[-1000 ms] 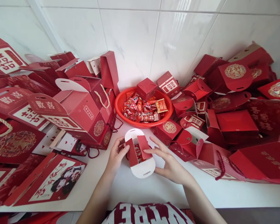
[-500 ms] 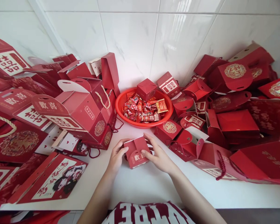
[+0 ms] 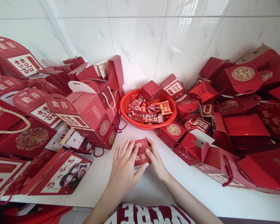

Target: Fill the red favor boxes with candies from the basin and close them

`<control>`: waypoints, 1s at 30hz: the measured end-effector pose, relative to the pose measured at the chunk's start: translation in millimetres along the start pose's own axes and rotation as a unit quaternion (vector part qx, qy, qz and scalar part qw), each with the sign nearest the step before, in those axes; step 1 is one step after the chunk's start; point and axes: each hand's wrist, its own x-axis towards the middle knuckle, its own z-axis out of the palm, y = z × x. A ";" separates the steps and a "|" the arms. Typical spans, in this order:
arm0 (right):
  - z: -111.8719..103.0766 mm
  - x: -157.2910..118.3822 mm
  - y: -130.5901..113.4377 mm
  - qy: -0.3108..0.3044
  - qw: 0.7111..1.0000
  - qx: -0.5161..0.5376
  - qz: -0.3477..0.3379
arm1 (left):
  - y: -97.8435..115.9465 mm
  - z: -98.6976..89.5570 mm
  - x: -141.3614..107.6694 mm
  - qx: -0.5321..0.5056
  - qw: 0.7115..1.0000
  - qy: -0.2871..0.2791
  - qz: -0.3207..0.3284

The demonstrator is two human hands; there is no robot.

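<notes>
A small red gift box (image 3: 142, 152) with gold Chinese characters stands on the white table, its top flaps folded down. Across its left side and top lies my left hand (image 3: 123, 165), fingers stretched out and apart, the thumb along the near edge. My right hand (image 3: 157, 161) grips the box's right side, with the thumb at its top edge and the fingers behind. Part of the box is hidden under the hands. Just beyond is a red plastic basin (image 3: 140, 125) of wrapped sweets (image 3: 146, 109), with a closed red box (image 3: 151, 91) resting on top.
Red gift boxes crowd both sides, among them a handled box (image 3: 84, 105) at left and an open-topped box (image 3: 246, 124) at right. A box with a cartoon couple (image 3: 71, 177) lies near the left front edge. White tiled wall (image 3: 137, 43) rises behind the table.
The box's top flaps, loosely raised before, now lie flat. My left hand has moved from the box's left side onto its top. The view has shifted slightly left.
</notes>
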 end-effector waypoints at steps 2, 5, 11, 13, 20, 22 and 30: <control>4.2 -7.3 -1.6 -0.008 1.000 0.008 -0.013 | -2.0 -1.2 -2.7 0.031 0.999 0.004 -0.016; 8.0 -16.2 -4.1 -0.064 0.997 0.040 -0.011 | -15.9 -2.3 -6.8 0.050 0.998 0.000 -0.042; 8.2 -23.6 -2.4 -0.128 0.989 -0.066 -0.030 | -42.1 -17.4 -20.1 0.025 0.997 -0.054 -0.055; 5.9 -23.7 -2.3 -0.120 0.986 -0.102 -0.053 | -48.2 -26.6 -22.5 0.013 0.996 -0.064 -0.054; -1.8 -19.7 -3.5 -0.074 0.982 -0.149 -0.085 | -61.3 -36.4 -23.3 -0.001 0.995 -0.062 -0.084; -3.1 -19.0 -2.7 -0.066 0.981 -0.156 -0.094 | -59.0 -32.3 -24.1 -0.020 0.995 -0.046 -0.083; -8.0 -19.4 1.9 -0.058 0.979 -0.168 -0.099 | -58.9 -85.2 -56.0 -0.193 0.979 -0.045 -0.053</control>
